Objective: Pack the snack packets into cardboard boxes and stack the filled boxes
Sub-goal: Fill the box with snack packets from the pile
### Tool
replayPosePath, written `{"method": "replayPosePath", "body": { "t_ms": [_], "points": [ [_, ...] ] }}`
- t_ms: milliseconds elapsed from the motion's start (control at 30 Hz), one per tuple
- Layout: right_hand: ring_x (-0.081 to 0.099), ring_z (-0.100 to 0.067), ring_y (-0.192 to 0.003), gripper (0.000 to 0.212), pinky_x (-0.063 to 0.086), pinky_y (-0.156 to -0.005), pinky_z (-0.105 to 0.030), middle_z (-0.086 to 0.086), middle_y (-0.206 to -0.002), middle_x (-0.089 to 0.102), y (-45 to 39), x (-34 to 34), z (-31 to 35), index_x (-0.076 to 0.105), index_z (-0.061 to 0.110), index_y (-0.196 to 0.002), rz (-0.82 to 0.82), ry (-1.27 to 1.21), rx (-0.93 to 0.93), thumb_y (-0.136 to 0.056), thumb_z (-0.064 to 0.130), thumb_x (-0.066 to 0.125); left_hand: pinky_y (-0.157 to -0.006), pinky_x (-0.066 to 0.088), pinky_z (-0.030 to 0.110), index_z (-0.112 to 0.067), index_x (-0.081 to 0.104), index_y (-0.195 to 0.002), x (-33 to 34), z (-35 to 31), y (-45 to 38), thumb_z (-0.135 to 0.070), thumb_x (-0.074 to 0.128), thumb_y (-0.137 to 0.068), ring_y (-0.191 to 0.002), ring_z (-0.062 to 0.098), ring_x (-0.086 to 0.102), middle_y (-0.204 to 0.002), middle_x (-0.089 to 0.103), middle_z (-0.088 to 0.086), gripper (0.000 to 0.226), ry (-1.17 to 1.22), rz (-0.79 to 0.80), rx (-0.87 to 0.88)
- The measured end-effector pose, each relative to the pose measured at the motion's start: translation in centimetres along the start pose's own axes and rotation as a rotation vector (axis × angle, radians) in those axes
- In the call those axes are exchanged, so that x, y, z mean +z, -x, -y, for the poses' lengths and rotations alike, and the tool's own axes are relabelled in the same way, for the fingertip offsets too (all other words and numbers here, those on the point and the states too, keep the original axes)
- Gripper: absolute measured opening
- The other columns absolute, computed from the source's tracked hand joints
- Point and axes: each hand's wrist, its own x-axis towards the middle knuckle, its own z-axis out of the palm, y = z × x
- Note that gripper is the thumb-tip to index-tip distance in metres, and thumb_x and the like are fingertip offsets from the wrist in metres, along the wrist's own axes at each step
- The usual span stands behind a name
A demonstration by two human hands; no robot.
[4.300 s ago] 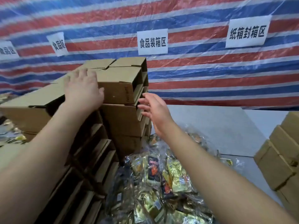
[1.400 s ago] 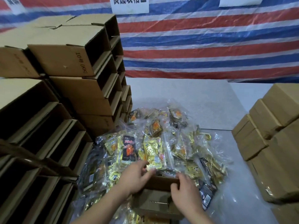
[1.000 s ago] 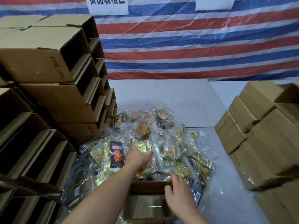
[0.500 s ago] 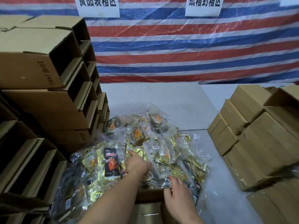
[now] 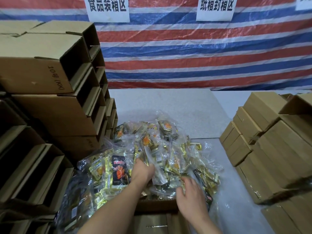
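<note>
A heap of snack packets (image 5: 157, 154) in clear and gold wrappers lies in the middle of the grey counter (image 5: 168, 105), spreading from the foot of the left-hand cartons toward the near edge. The left hand (image 5: 142, 169) reaches into the heap with its fingers buried among the wrappers, curled into the packets beside a black packet with red print (image 5: 119, 171); exactly which packet it grips cannot be told. The right hand (image 5: 190, 195) lies on the near side of the heap, its fingers spread and slightly bent over the wrappers, touching them without clearly closing on any one. Just below both hands, an open cardboard box (image 5: 157, 206) sits at the near edge, its far rim touching the heap and partly covered by it. To the left rises a tall stack of empty boxes (image 5: 50, 78) lying on their sides with open mouths showing. To the right stands a stack of closed boxes (image 5: 270, 149), well apart from the heap. Behind the counter hangs a red, white and blue striped tarpaulin (image 5: 202, 56) bearing white paper signs (image 5: 108, 9).
</note>
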Motion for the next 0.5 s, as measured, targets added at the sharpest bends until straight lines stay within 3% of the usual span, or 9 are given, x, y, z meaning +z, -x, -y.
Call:
{"method": "replayPosePath", "body": {
  "t_ms": [67,167,300,367,433,500],
  "points": [
    [0.045,-0.011,-0.130,0.045,0.038,-0.110,-0.034,0.008,-0.144,0.048,-0.5,-0.5,0.8,0.046,0.022,-0.143,-0.028,-0.063,0.003,-0.101,0.037,0.041,-0.045,0.045,0.024,-0.008,0.015,-0.156,-1.3,-0.1,0.4,-0.039,0.055,-0.096,-0.062,0.009,0.059,-0.110,0.067,0.006,0.078,0.066,-0.010,0.025],
    [0.044,-0.012,-0.134,0.047,0.039,-0.111,-0.036,0.007,-0.148,0.045,-1.4,-1.4,2.8,0.043,0.022,-0.146,-0.051,-0.181,0.003,-0.102,0.035,0.043,-0.072,0.058,0.033,-0.014,0.028,-0.152,-3.8,-0.9,2.0,-0.047,0.056,-0.093,-0.090,0.015,0.068,-0.116,0.065,0.000,0.073,0.205,-0.065,0.105],
    [0.045,-0.013,-0.133,0.047,0.038,-0.110,-0.035,0.005,-0.146,0.048,-2.1,-3.1,7.3,0.042,0.022,-0.146,-0.078,-0.398,-0.104,-0.101,0.036,0.048,-0.064,0.056,0.030,-0.030,0.041,-0.137,-6.8,-2.4,4.5,-0.046,0.058,-0.088,-0.075,0.005,0.066,-0.095,0.061,-0.019,0.055,0.288,-0.170,0.291],
    [0.041,-0.013,-0.137,0.058,0.035,-0.111,-0.035,0.009,-0.149,0.043,-2.1,-4.0,9.9,0.033,0.027,-0.151,-0.040,-0.472,-0.171,-0.099,0.047,0.047,-0.067,0.057,0.028,-0.037,0.037,-0.137,-7.9,-3.1,5.7,-0.043,0.059,-0.087,-0.075,-0.004,0.066,-0.105,0.064,-0.020,0.055,0.310,-0.190,0.362],
    [0.031,-0.015,-0.145,0.074,0.030,-0.117,-0.043,0.010,-0.158,0.030,-2.1,-4.8,12.1,0.016,0.034,-0.156,0.052,-0.522,-0.209,-0.093,0.061,0.044,-0.078,0.051,0.020,-0.040,0.038,-0.134,-8.9,-3.7,7.0,-0.045,0.060,-0.084,-0.088,-0.008,0.062,-0.125,0.063,-0.015,0.055,0.317,-0.195,0.420],
    [0.025,-0.020,-0.149,0.086,0.027,-0.119,-0.051,0.007,-0.164,0.021,-2.4,-5.5,13.6,0.006,0.040,-0.156,0.130,-0.564,-0.202,-0.086,0.072,0.044,-0.070,0.045,0.003,-0.064,0.033,-0.112,-9.9,-4.2,8.6,-0.059,0.053,-0.074,-0.083,-0.018,0.059,-0.108,0.063,-0.031,0.043,0.351,-0.193,0.474]
  ]
}}
